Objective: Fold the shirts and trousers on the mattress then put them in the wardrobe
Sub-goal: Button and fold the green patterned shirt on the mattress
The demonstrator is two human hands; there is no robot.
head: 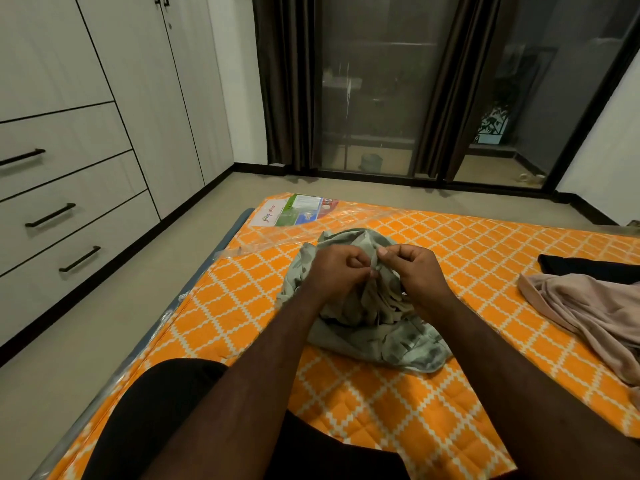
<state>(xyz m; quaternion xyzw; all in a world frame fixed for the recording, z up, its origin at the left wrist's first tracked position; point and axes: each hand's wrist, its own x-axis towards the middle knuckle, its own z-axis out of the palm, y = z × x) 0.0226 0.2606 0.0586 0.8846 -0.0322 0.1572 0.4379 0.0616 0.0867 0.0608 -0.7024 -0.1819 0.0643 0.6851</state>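
Grey-green garment (408, 348) lies bunched on the orange mattress (242, 306). Left grip (337, 268) and right grip (417, 271) are both closed on a raised fold at the garment's top, fingers pinching the cloth, the grips nearly touching. The rest of the garment is heaped under and around them. Right of the garment, apart: beige garment (588, 313) and black garment (588, 265). Left of it, across the floor: wardrobe (69, 133).

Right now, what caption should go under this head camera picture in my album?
Left hand and right hand pinch a crumpled grey-green garment on the orange mattress, wardrobe doors closed.
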